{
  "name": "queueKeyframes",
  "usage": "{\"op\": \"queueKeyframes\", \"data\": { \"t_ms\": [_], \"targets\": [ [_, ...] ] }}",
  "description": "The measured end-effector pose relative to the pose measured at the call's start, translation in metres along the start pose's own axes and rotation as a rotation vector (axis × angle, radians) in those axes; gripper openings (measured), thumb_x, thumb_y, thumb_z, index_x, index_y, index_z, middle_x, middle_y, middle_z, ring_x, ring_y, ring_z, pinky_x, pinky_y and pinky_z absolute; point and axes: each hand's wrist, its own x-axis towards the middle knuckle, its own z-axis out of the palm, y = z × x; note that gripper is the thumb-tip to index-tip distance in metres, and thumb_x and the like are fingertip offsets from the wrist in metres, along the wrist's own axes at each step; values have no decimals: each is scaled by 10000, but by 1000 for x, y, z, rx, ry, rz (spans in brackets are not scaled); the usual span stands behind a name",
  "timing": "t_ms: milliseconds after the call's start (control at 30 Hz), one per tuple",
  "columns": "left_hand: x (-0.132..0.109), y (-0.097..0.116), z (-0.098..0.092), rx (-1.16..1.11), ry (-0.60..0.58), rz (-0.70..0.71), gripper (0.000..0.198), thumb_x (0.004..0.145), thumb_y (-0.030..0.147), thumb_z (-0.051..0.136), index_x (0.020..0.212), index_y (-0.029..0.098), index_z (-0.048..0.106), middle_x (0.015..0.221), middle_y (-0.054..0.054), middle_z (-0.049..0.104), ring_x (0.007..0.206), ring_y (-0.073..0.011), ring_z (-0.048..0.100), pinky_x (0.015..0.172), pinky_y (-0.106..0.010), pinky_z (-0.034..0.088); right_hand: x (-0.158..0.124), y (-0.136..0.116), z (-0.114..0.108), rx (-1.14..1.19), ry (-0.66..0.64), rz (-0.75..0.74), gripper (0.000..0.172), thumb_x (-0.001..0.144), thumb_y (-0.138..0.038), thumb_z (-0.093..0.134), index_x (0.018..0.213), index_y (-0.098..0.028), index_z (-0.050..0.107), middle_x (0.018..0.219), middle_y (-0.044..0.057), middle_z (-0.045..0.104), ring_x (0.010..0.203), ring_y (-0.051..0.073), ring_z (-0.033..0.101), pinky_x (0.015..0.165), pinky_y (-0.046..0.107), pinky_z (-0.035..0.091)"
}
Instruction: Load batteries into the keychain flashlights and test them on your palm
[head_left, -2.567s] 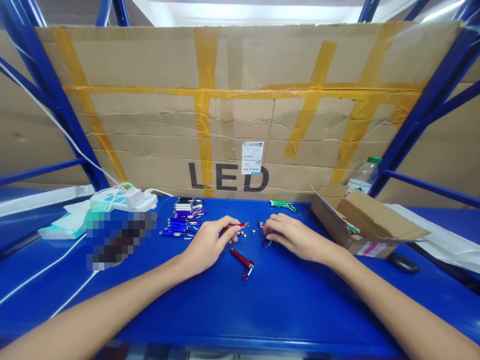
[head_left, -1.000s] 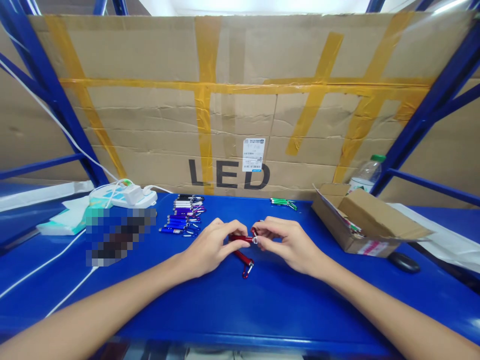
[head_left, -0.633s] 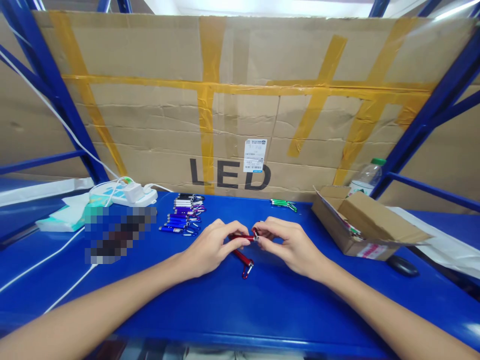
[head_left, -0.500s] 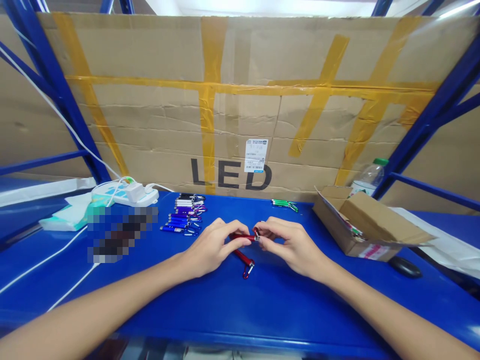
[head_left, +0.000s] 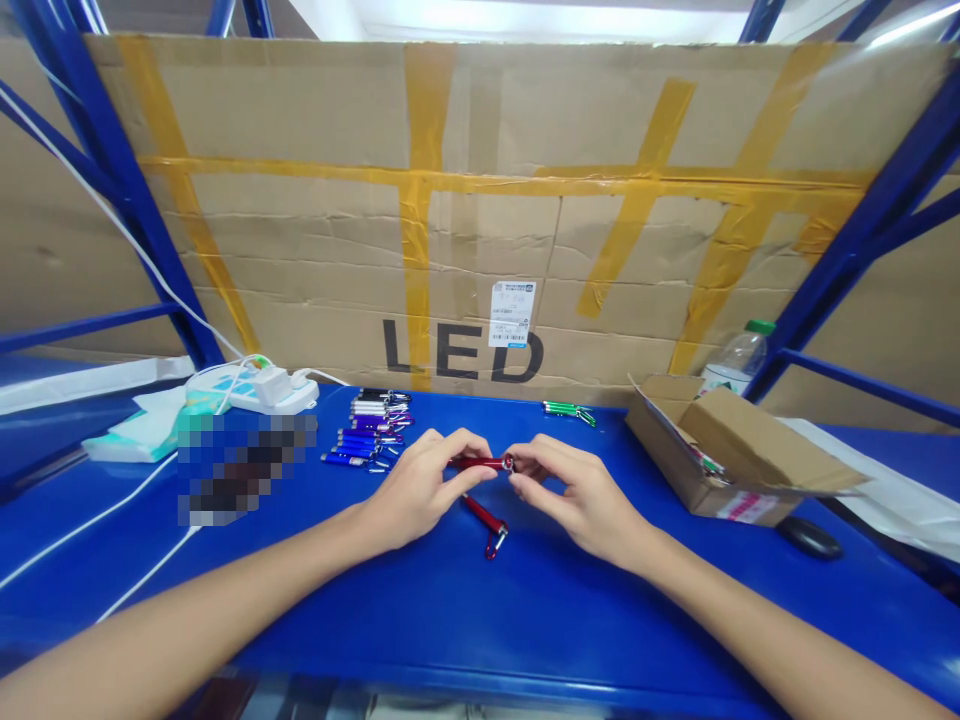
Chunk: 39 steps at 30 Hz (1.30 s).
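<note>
My left hand (head_left: 429,487) is closed round the body of a slim red keychain flashlight (head_left: 484,463), held level just above the table. At its right end, the thumb and fingers of my right hand (head_left: 566,490) close about the metal tip; the clip there is mostly hidden by the fingers. A second red flashlight (head_left: 486,515) lies below on the blue table (head_left: 540,620), its small carabiner pointing toward me. To the left, several black, silver, purple and blue flashlights (head_left: 367,432) are laid in a column. Some green ones (head_left: 566,410) lie near the back.
An opened cardboard box (head_left: 675,460) with small items inside stands at right, a black mouse-like object (head_left: 810,537) beside it and a bottle (head_left: 739,360) behind. Left are a white power strip (head_left: 281,395), cables and a tissue pack (head_left: 142,430). A large cardboard sheet (head_left: 337,260) forms the back.
The held red flashlight has risen slightly and shifted a little left. Its red carabiner, visible at the right fingertips before, is now mostly hidden. The other flashlights stay put.
</note>
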Motion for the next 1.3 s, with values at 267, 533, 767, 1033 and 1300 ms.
{"op": "queueKeyframes", "data": {
  "t_ms": [267,533,767,1033,1300],
  "targets": [
    [6,-9,-2,99,-1,-2,171,1080,400,630,1098,237,680,1049,0,789,897,-199,700,848,-347,443,4,8,-5,-145,-4,-27,232,1131,-247,520,1316,-232,659,1107,79,701,989,214,674,898,345,541],
    [5,-13,-2,137,-182,24,169,1072,368,645,1163,257,734,1099,-25,763,1021,-229,674,933,-366,455,3,9,-11,-192,-129,5,181,1130,-254,501,1116,-223,678,997,56,676,914,208,646,836,325,511],
    [3,-10,-1,153,-320,47,153,1092,305,603,1126,240,736,1091,-35,746,1057,-239,633,963,-376,438,2,14,-13,-232,-377,31,187,1102,-195,499,1032,-215,671,992,53,697,890,211,656,819,330,510],
    [3,1,-8,152,-474,85,352,978,486,759,1254,274,716,1208,-58,691,1115,-277,614,971,-393,441,4,7,-11,-224,-454,69,222,1106,-216,521,950,-208,678,908,35,738,804,194,663,752,305,454],
    [2,2,-9,134,-468,68,154,969,298,749,1112,254,714,1052,-29,693,988,-241,613,885,-348,464,5,7,-11,-225,-398,48,305,1141,-278,481,891,-216,644,847,16,707,758,183,618,764,317,455]
  ]
}}
